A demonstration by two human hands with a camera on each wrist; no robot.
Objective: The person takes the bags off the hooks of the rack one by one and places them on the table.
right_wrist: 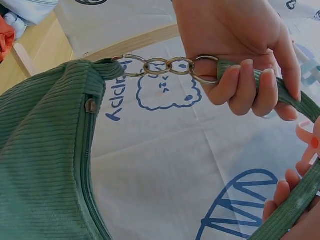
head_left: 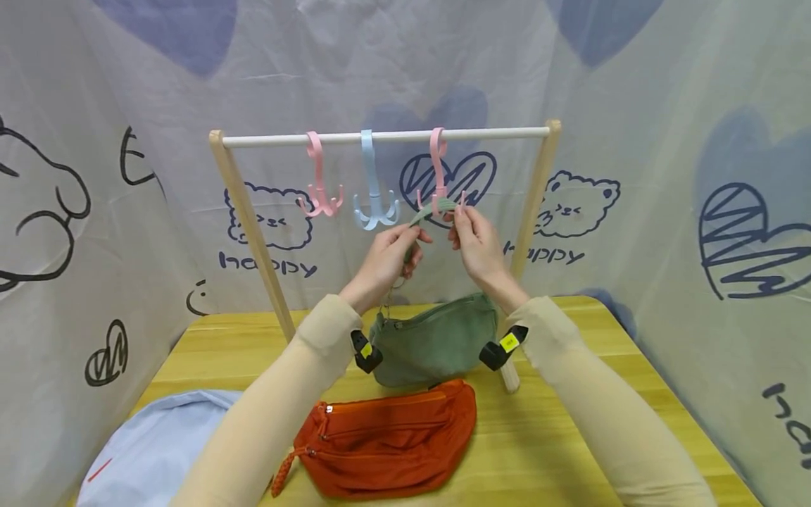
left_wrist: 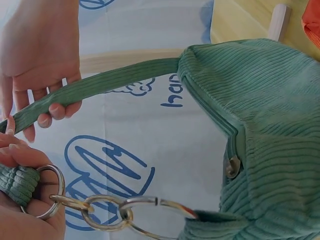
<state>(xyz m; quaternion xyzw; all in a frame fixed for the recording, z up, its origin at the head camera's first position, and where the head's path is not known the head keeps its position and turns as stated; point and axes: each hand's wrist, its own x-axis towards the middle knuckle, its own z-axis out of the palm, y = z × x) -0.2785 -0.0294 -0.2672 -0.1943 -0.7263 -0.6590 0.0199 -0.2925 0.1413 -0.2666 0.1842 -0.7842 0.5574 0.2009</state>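
A green corduroy shoulder bag [head_left: 437, 341] hangs low in front of the rack, its strap [head_left: 423, 210] raised to the right-hand pink hook [head_left: 438, 169]. My left hand [head_left: 388, 257] grips the strap beside the metal ring [left_wrist: 61, 192], where a short chain [right_wrist: 170, 66] joins it to the bag. On the other side, my right hand [head_left: 479, 246] holds the strap between thumb and fingers, close to a hook prong. The strap crosses at the prongs; whether its weight rests on them I cannot tell.
A white rail [head_left: 266, 141] on wooden legs carries another pink hook [head_left: 319, 176] and a light blue hook [head_left: 372, 183]. An orange-red bag [head_left: 386, 443] lies on the wooden table [head_left: 557, 422] in front. At the left is a pale blue bag [head_left: 165, 443].
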